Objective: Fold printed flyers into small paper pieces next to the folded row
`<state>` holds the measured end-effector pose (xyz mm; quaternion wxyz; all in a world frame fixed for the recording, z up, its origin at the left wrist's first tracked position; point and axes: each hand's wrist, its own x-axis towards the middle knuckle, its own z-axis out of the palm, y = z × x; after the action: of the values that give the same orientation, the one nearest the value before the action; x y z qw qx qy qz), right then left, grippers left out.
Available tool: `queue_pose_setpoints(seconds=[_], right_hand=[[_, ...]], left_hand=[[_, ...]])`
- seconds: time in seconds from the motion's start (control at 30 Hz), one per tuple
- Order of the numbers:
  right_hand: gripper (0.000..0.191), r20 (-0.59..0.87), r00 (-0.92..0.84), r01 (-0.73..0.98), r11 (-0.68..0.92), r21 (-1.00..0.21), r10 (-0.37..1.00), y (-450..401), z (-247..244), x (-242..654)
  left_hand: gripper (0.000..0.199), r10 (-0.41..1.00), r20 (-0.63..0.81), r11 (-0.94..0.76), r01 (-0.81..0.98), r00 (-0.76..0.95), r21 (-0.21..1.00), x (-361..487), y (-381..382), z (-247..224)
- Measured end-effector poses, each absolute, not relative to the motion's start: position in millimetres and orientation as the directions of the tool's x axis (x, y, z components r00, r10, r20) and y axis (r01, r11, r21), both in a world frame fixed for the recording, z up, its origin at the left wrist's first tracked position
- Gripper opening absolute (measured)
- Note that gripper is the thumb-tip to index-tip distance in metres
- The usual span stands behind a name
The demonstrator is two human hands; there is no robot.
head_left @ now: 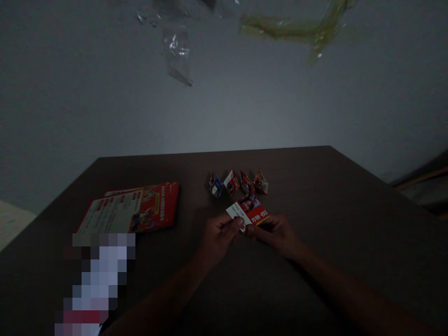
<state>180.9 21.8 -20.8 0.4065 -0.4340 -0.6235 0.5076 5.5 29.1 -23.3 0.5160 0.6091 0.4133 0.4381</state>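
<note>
Nearest, the left forearm (pixel 168 294) and the right forearm (pixel 343 284) reach in over a dark table (pixel 325 186). To the left of the left forearm is a pale strip (pixel 105 270), blurred into blocks, so I cannot tell what it is.

The left hand (pixel 217 237) is closed on the left side of a small folded paper (pixel 255 211), its thumb lying on top. The right hand (pixel 280 233) pinches the same paper at its near right edge, thumb close to the left thumb. The paper is between the two hands, tilted, with red and white print, a picture and large white characters.

Well to the left of the left hand lies a stack of red and white printed sheets (pixel 157 210), its edges slightly out of line.

Just beyond the hands stand four small folded paper shapes (pixel 231 182) in a row. Whether the held paper touches them, I cannot tell.

Farthest from the hands is a grey wall (pixel 245 116) bearing yellowish tape (pixel 280 27) and clear plastic (pixel 177 51).
</note>
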Motion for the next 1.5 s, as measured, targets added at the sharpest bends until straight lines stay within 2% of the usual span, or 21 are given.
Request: queue_pose_setpoints(seconds=[0.17, 0.37, 0.5, 0.63, 0.93, 1.23, 1.37, 1.5], right_hand=[[0.026, 0.049, -0.320, 0.091, 0.082, -0.992, 0.946, 21.8, -20.3, 180.8], [0.024, 0.073, -0.397, 0.120, 0.130, -0.984, 0.915, 22.2, -22.5, 182.9], [0.026, 0.067, -0.341, 0.149, 0.124, -0.981, 0.938, 22.6, -24.2, 185.2], [0.023, 0.062, -0.308, 0.129, 0.106, -0.986, 0.949, 23.6, -24.3, 189.0], [0.027, 0.035, -0.180, 0.128, 0.059, -0.990, 0.983, 26.8, -24.7, 197.4], [0.025, 0.026, -0.307, 0.094, 0.058, -0.994, 0.951, 26.8, -19.8, 196.8], [0.027, 0.004, -0.369, 0.136, 0.059, -0.989, 0.929, 25.6, -20.5, 195.0], [0.031, 0.002, -0.414, 0.183, 0.085, -0.979, 0.910, 24.0, -19.4, 192.4]], left_hand=[[0.033, 0.968, 0.101, -0.119, 0.063, 0.228, 0.991, 6.4, 27.2, -21.7], [0.034, 0.971, 0.072, -0.082, 0.033, 0.226, 0.996, 6.1, 26.1, -20.9], [0.035, 0.970, 0.098, -0.107, 0.032, 0.225, 0.994, 4.2, 28.2, -21.0], [0.030, 0.968, 0.058, -0.047, -0.051, 0.245, 0.998, 3.8, 30.7, -20.0], [0.029, 0.955, 0.085, -0.078, -0.038, 0.283, 0.996, 1.2, 31.4, -20.0], [0.029, 0.957, 0.107, -0.111, 0.003, 0.268, 0.994, 1.9, 31.6, -23.2], [0.029, 0.963, 0.065, -0.063, -0.018, 0.261, 0.998, 4.3, 31.2, -25.2], [0.031, 0.979, 0.089, -0.099, 0.047, 0.181, 0.994, 4.3, 32.2, -25.6]])
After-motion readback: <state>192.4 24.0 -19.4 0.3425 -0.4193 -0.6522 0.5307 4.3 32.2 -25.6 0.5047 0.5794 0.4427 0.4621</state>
